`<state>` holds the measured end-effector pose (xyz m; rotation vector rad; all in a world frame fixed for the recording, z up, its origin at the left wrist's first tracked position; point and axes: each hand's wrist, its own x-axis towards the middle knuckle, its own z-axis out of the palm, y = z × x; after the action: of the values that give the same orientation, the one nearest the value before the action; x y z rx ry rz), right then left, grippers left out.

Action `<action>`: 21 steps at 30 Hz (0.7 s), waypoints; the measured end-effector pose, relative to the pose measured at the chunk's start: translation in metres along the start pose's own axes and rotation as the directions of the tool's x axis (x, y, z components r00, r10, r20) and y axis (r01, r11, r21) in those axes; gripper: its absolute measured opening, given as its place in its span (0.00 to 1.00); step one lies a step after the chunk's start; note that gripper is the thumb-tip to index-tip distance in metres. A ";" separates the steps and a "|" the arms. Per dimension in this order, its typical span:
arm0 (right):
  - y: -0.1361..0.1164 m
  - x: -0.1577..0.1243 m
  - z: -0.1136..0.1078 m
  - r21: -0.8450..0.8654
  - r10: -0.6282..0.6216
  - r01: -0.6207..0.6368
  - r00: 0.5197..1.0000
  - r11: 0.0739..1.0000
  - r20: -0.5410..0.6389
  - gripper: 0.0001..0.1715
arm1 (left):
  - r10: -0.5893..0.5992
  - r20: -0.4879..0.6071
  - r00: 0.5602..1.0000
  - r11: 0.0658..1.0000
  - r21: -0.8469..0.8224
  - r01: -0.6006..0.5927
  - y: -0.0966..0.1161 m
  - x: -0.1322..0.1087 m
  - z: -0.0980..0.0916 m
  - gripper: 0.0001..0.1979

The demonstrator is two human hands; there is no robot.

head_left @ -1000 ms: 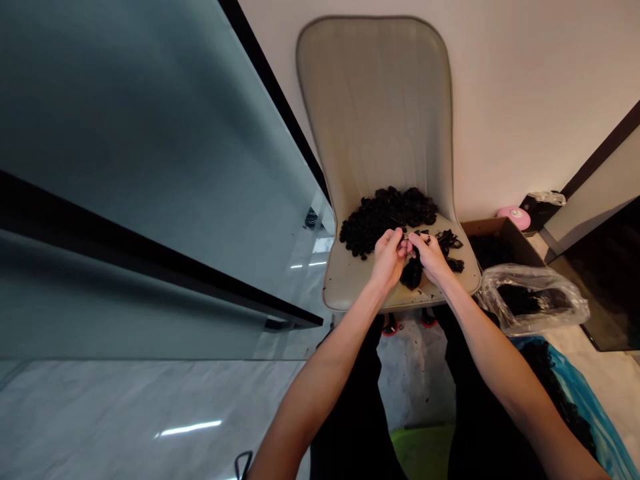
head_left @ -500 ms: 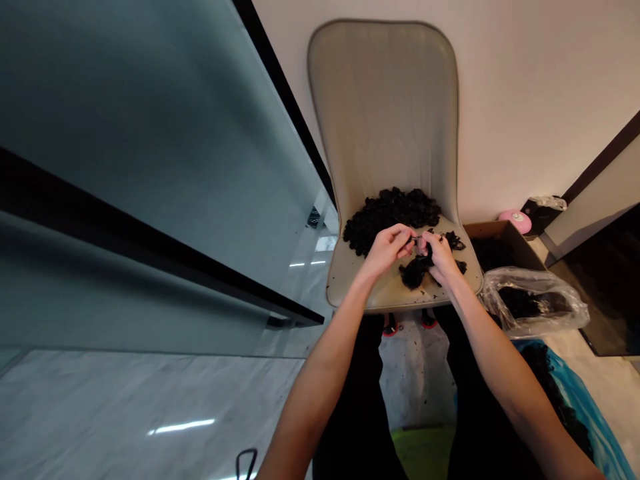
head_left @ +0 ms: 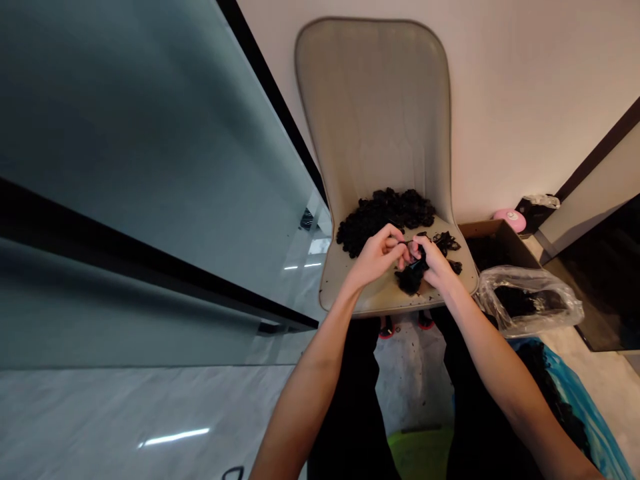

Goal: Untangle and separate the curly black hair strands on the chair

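My left hand (head_left: pixel 377 257) and my right hand (head_left: pixel 434 265) work close together above the seat of a beige padded chair (head_left: pixel 373 120). The left fingertips pinch a thin dark strand that runs across to my right hand. My right fingers grip a tuft of black curly hair (head_left: pixel 411 281), part of it hanging below them. Just beyond my hands lies a large pile of black curly hair (head_left: pixel 385 217). Looser dark curls (head_left: pixel 447 242) lie to the right of it.
To the right stand a cardboard box (head_left: pixel 493 247) holding dark hair and a clear plastic bag (head_left: pixel 525 301) with more inside. A blue plastic sheet (head_left: pixel 565 393) lies lower right, and a green basin (head_left: pixel 420 453) sits between my legs. A glass panel (head_left: pixel 150 167) fills the left.
My left hand has drawn slightly back from my right, with its fingers raised more. The dark tuft sits closer under my right fingers.
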<state>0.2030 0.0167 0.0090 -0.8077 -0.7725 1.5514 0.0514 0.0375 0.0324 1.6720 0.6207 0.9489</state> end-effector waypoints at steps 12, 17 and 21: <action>-0.003 -0.001 0.002 0.027 0.054 -0.054 0.999 0.998 -0.002 0.19 | 0.121 -0.034 0.992 0.936 0.336 -0.103 -0.006 -0.001 -0.008 0.13; -0.004 -0.001 0.001 0.057 0.127 -0.125 0.991 0.990 -0.032 0.19 | 0.222 -0.006 0.975 0.850 0.491 -0.190 -0.002 0.000 -0.011 0.10; -0.006 -0.003 0.007 0.103 0.151 -0.150 0.989 0.983 0.003 0.21 | 0.251 -0.141 0.958 0.891 0.420 -0.172 -0.002 -0.001 -0.010 0.06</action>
<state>0.2005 0.0136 0.0177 -0.8081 -0.6341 1.7089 0.0426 0.0430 0.0313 2.0632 0.8180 1.2119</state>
